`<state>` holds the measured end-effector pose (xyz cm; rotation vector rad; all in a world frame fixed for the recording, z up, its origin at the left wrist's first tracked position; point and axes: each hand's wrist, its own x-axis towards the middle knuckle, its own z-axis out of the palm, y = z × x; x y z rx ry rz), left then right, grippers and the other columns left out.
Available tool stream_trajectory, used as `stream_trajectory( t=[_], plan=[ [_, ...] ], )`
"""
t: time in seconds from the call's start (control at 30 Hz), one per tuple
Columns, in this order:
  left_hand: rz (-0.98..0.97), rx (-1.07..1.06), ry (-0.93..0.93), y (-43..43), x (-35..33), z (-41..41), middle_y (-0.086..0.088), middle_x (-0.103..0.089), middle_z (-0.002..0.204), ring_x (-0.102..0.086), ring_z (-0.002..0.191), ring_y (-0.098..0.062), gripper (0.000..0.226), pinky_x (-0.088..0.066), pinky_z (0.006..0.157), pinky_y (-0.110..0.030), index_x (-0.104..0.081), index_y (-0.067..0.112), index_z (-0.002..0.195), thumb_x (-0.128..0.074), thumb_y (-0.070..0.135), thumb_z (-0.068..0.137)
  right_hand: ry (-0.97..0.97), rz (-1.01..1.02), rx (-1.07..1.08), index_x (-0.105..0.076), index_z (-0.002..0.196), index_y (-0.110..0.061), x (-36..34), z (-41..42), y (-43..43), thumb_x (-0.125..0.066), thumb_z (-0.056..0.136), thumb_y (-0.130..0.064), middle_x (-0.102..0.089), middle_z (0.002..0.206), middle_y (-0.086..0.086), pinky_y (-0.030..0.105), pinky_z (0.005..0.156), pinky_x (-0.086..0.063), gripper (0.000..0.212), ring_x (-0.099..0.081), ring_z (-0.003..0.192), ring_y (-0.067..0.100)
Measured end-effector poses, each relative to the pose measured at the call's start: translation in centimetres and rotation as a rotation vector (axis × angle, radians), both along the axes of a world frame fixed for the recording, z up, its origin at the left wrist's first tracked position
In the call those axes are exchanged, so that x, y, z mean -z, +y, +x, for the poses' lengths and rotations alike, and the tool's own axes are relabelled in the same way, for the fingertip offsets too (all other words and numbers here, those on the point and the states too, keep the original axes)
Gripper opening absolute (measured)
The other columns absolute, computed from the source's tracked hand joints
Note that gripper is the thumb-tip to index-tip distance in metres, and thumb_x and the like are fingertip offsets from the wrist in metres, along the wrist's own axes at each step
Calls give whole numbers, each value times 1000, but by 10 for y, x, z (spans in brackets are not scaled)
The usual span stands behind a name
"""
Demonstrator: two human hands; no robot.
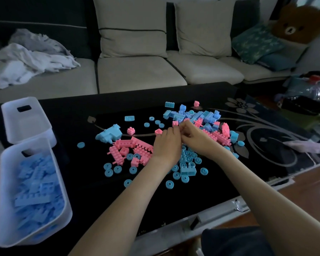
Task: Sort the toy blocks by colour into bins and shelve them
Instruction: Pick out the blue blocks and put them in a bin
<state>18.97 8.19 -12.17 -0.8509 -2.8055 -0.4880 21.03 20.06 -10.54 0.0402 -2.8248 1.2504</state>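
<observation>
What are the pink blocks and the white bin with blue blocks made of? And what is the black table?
The pink blocks look like moulded plastic, smooth and fairly matt: even colour, crisp studs. The white bin looks like thin frosted plastic: its walls are milky, with rounded corners. The table top is probably glass or gloss lacquer: black, shiny, with a printed flower pattern.

The head camera looks down and forward, apparently from close above the table (pixel 72 111), facing the sofa (pixel 140 72).

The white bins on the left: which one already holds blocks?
The nearer bin, at the table's front edge, is full of blue blocks; the farther bin behind it shows none inside.
</observation>
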Motion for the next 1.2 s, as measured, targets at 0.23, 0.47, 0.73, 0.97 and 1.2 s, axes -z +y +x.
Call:
stream_trajectory(
  t=[0.23, 0.47, 0.73, 0.97, 1.2],
  plan=[
    [108, -8, -98, 19, -9, -11, -16, -46, 122, -48, 107, -25, 30, -44, 85, -30, -41, 1, 126, -38, 1, 96, 19, 278, 339, -48, 123, -15, -2, -18, 81, -38, 99, -21, -57, 100, 4, 32, 72, -44, 27, -51, 77, 17],
    [282, -165, -479, 21, -10, -35, -19, -58, 114, -61, 90, -26, 38, -40, 56, -28, -46, 1, 124, -36, 24, 97, -223, 552, 165, -57, 104, -20, 9, -51, 101, -47, 95, -22, -57, 109, 2, 35, 87, -47, 13, -55, 95, 17],
    [305, -102, -532, 15, -23, -44, -4, -55, 83, -45, 60, -14, 15, -35, 52, -25, -51, 8, 102, -38, 13, 96, -187, 367, 211, -56, 98, -18, -7, -42, 88, -49, 95, -22, -59, 90, -3, 19, 59, -42, 9, -55, 73, 8],
    [1143, -55, -1392, 23, -38, -36, -14, -59, 94, -60, 79, -17, 13, -57, 78, -28, -57, -4, 103, -48, -6, 94, -84, 159, 37, -56, 102, -22, -38, -35, 45, -58, 90, -26, -64, 94, -3, 27, 74, -52, 13, -63, 82, 13],
    [1498, -112, -1664, 17, -41, -37, -26, -57, 97, -65, 75, -26, 18, -57, 67, -33, -51, -5, 110, -43, -6, 94, -66, 266, 68, -51, 110, -20, -38, -31, 32, -50, 95, -28, -63, 92, -3, 24, 70, -49, 16, -61, 80, 13]
  ],
)
